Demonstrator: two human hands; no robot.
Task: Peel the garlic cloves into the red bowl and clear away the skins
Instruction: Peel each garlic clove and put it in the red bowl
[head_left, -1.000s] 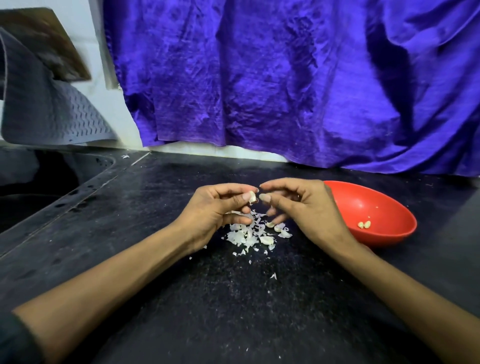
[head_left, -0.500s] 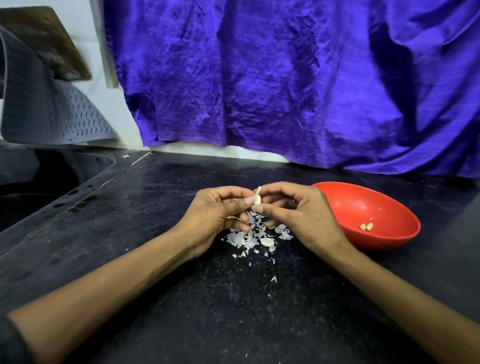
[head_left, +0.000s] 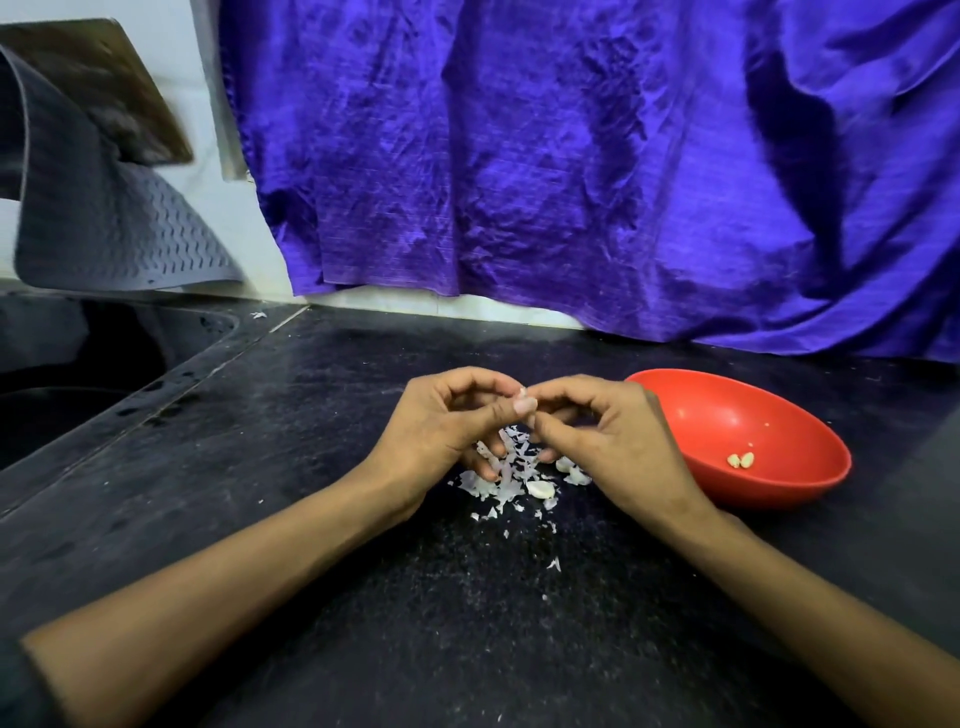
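Over the black counter (head_left: 363, 597), my left hand (head_left: 441, 431) and my right hand (head_left: 608, 441) meet fingertip to fingertip and pinch one small garlic clove (head_left: 523, 399) between them. Most of the clove is hidden by the fingers. Under the hands lies a pile of white garlic skins (head_left: 506, 480), with an unpeeled clove (head_left: 540, 488) at its near edge. The red bowl (head_left: 691, 410) sits just right of my right hand and holds two peeled cloves (head_left: 740, 460).
A dark sink basin (head_left: 62, 395) is sunk into the counter at the left, with a grey ridged mat (head_left: 119, 228) hanging above it. A purple cloth (head_left: 571, 156) drapes down the back wall. Loose skin flakes (head_left: 555, 564) lie scattered nearer to me.
Both hands have closed in on each other and stay joined on the clove; the fingers have shifted slightly as they work at its skin. The bowl has not moved.
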